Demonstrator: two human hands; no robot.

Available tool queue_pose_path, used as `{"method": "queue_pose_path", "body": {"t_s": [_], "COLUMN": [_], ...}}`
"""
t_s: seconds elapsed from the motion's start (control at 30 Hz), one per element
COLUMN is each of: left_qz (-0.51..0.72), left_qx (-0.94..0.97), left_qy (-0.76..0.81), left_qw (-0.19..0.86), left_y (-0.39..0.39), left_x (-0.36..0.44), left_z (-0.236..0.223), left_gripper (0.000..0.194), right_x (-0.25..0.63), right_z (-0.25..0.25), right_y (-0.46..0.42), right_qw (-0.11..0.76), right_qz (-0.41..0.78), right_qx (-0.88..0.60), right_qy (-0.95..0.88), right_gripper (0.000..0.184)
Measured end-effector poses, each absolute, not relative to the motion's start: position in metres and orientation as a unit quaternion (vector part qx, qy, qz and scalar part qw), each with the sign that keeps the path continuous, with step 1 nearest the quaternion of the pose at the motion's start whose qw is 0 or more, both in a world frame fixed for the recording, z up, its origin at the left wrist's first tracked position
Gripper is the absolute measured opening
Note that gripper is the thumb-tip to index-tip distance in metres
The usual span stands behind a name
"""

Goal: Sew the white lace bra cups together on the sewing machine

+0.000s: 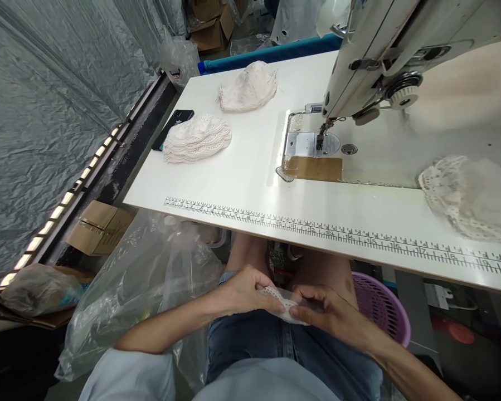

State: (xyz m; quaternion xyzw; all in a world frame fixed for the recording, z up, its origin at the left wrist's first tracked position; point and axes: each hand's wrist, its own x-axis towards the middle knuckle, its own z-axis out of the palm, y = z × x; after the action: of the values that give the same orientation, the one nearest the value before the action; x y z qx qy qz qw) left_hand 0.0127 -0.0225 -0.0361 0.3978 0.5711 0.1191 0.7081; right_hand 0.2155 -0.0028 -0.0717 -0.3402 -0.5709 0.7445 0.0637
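Over my lap, a small piece of white lace fabric (280, 303) is stretched between both hands. My left hand (250, 292) pinches its left end between thumb and fingers. The other end sits in the grip of my right hand (323, 306), fingers curled round it. Above the hands, on the white sewing table, lies a stack of white lace pieces (198, 139), partly over a dark phone (173, 125). Behind that stack is a pile of cream fabric pieces (250, 88). More lace-edged fabric (463, 195) rests at the table's right side.
A sewing machine (371, 61) stands on the table (233, 184), its needle over the metal plate. A printed ruler runs along the front edge. Below hang clear plastic bags (141, 284); a purple basket (384, 312) is beside my right leg. Cardboard boxes (100, 225) are at left.
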Motion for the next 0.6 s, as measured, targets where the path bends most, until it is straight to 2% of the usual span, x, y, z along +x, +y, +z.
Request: {"method": "queue_pose_path", "body": {"t_s": [0.3, 0.6], "left_qz": [0.104, 0.12], "left_qx": [0.404, 0.343], "left_qy": [0.563, 0.539], "left_qw": [0.714, 0.76], "left_y": [-0.017, -0.012], "left_x": [0.002, -0.001], "left_z": [-0.035, -0.037], "left_gripper": [0.03, 0.035], "right_x": [0.22, 0.233], "right_z": [-0.071, -0.077], "right_y": [0.01, 0.012], "right_qw": [0.047, 0.044], "right_qz": [0.799, 0.811], "right_qx": [-0.258, -0.246], "right_qy": [-0.541, -0.529], "right_gripper": [0.029, 0.029]}}
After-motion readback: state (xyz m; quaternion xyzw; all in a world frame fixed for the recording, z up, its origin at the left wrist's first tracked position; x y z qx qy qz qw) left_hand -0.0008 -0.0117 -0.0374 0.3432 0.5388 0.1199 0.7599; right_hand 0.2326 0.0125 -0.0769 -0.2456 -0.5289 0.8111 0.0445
